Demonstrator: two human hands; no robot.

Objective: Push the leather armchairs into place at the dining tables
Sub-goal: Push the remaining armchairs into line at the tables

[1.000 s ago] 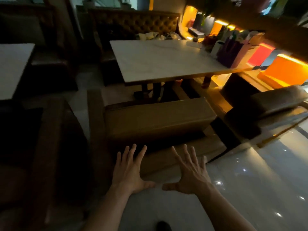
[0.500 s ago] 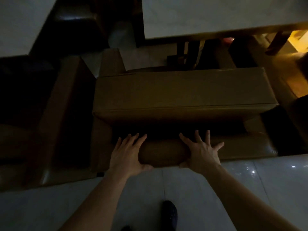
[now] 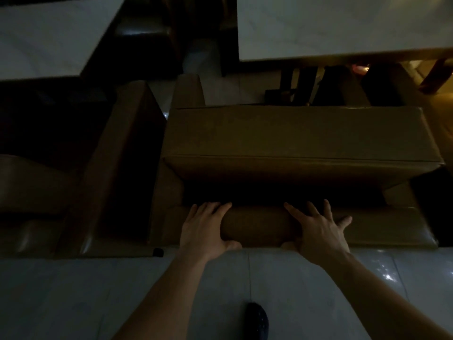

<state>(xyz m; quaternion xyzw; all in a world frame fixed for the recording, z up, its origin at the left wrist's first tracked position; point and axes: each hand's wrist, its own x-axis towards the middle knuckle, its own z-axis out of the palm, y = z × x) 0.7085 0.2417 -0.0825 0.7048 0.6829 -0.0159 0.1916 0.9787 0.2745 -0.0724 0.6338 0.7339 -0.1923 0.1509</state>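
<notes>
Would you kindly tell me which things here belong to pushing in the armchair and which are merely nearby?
Job: tan armchair, dining table ahead, left hand and right hand on the backrest.
Nearby: dark armchair at left, second table, shoe.

No readable text or label on the armchair (image 3: 294, 133) or table (image 3: 343, 25), possibly lost to dimness.
</notes>
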